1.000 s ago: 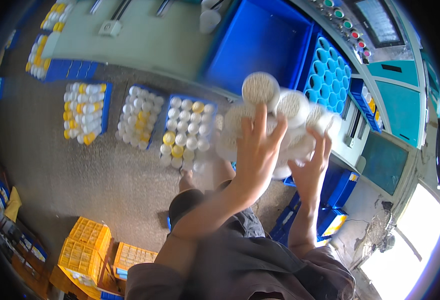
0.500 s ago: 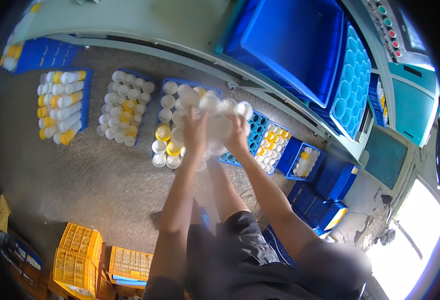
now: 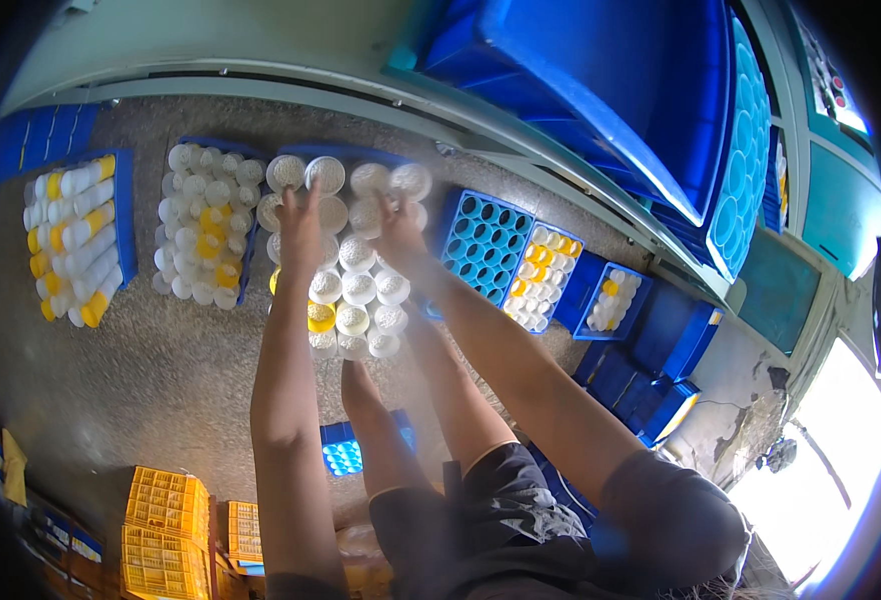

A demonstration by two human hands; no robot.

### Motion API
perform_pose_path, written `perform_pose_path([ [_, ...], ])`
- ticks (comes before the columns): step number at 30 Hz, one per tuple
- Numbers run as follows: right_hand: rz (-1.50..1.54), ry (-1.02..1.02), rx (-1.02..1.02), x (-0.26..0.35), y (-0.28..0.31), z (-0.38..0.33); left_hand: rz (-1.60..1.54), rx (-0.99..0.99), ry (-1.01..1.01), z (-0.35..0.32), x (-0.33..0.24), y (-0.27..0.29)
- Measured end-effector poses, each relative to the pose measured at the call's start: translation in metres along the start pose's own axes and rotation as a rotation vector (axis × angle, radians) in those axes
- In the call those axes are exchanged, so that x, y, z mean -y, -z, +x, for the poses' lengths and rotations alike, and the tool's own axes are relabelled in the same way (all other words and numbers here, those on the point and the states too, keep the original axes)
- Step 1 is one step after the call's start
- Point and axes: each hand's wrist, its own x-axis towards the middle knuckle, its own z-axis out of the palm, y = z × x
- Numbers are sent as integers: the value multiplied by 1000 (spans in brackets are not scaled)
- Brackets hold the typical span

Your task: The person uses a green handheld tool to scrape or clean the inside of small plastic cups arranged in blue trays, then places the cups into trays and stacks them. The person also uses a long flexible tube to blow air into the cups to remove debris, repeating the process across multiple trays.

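Observation:
My left hand (image 3: 301, 235) is at the left side of a group of white cups, its fingers hooked down among several of them, including one cup (image 3: 326, 175) at the far edge. To its right, my right hand (image 3: 399, 238) has its fingers among another cluster of white cups (image 3: 411, 181); it is slightly blurred. These cups look larger than the rows below. Nearer rows of white cups (image 3: 358, 289), with a yellow one (image 3: 321, 318) among them, have pale, grainy-looking insides. A blue crate (image 3: 346, 152) shows behind them; the fingertips are partly hidden.
Left stand two blue crates of white and yellow cups (image 3: 201, 225) (image 3: 76, 240). Right are a blue crate with round holes (image 3: 481, 235) and more filled crates (image 3: 544, 275). A large blue bin (image 3: 581, 100) juts from the workbench (image 3: 261, 85). Yellow baskets (image 3: 166, 530) stand near left.
Both hands have moved left and spread apart, each with cups around its fingers. The cluster they held together has split in two. The holed crate at right is now more exposed.

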Motion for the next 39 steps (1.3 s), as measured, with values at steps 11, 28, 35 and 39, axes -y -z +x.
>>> perform_pose_path([
  [11, 307, -39, -123, -81, 66, -150, -1410, 437, -26, -94, -221, 124],
  [28, 655, -683, -453, -67, 44, -493, -1538, 467, 183, -203, -207, 268],
  [35, 1635, -270, -637, 122, 61, -561, -684, 297, 24, -411, -156, 304],
  [39, 2059, -510, -1003, 143, 13, -596, -410, 561, -246, -461, -182, 286],
])
